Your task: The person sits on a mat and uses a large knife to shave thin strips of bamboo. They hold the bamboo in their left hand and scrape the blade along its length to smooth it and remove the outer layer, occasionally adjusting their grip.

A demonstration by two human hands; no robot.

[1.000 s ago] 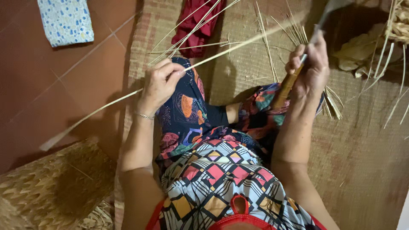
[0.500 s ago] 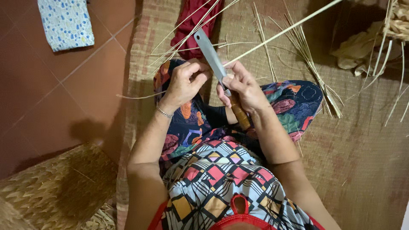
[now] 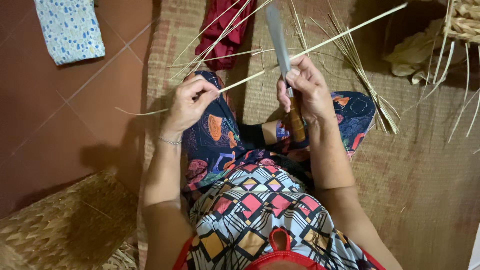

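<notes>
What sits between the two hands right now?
In the head view, a thin pale strip spans from the left hand to the right hand, which grips a knife; patterned cloth lies below.

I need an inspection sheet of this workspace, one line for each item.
Surface: woven mat over red tiled floor.
Job's things: long pale strip crossing a knife with a wooden handle.
Clutter: loose strips, red cloth, blue patterned cloth, woven piece.
Grips: left hand pinches the strip; right hand holds the knife, blade pointing away.
Cables: nothing seen.
Surroundings: basketwork at top right.
</notes>
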